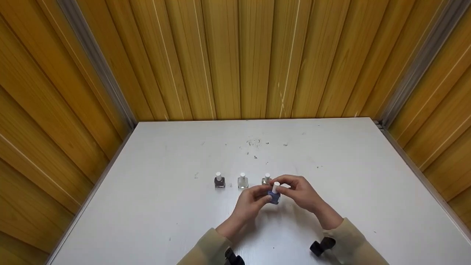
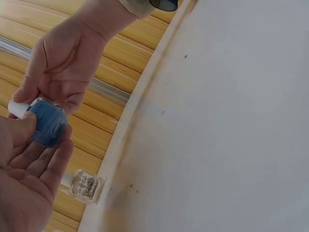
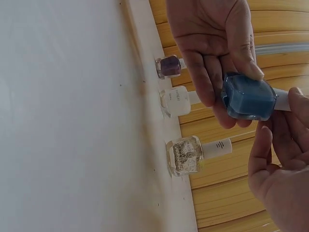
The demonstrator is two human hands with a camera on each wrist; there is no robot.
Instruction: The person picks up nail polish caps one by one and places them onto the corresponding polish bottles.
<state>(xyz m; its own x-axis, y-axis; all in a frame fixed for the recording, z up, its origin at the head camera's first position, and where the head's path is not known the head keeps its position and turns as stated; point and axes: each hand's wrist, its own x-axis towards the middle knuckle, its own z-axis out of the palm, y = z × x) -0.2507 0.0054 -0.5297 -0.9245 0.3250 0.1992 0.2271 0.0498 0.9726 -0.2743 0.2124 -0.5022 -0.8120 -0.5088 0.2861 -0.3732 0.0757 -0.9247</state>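
A blue nail polish bottle (image 1: 274,197) with a white cap is held above the table between both hands. My left hand (image 1: 251,202) grips its glass body, the thumb on one face and the fingers behind it. The thumb and fingers of my right hand (image 1: 301,192) pinch the white cap (image 3: 282,100), which sits on the bottle. Just behind the hands stands a clear bottle with glitter flakes (image 3: 185,155), partly hidden by the right hand in the head view.
Left of the glitter bottle, a clear or whitish bottle (image 1: 243,182) and a dark purple bottle (image 1: 219,182) stand upright in a row on the white table (image 1: 165,213). Small dark marks dot the tabletop. Yellow wood-look panels (image 1: 254,59) wall the back and sides.
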